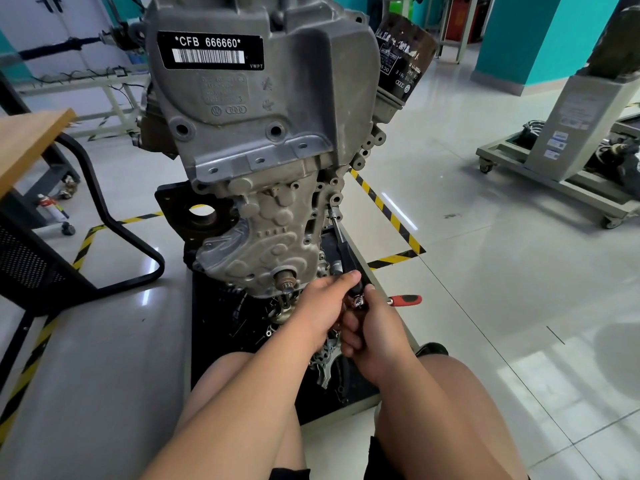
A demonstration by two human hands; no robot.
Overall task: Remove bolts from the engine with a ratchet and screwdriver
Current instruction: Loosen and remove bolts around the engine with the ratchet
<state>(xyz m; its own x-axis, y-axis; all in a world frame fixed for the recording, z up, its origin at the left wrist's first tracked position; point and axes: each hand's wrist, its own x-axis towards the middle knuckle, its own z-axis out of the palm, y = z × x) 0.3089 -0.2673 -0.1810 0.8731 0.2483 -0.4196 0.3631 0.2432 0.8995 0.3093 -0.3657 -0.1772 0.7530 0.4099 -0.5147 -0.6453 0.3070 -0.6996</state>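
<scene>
Should the left hand (320,304) let the long driver (348,258) lean off-axis, I judge its tip could slip and round the bolt (331,210), or jump and knock knuckles on the casting. That hand closes round the black handle's lower end. The right hand (375,329), at 4 o'clock of it, has its fingers curled tight; what they enclose I cannot tell. A red-handled tool (407,300) shows at 3 o'clock. The bolt sits at 12 o'clock, low on the engine (263,133)
</scene>
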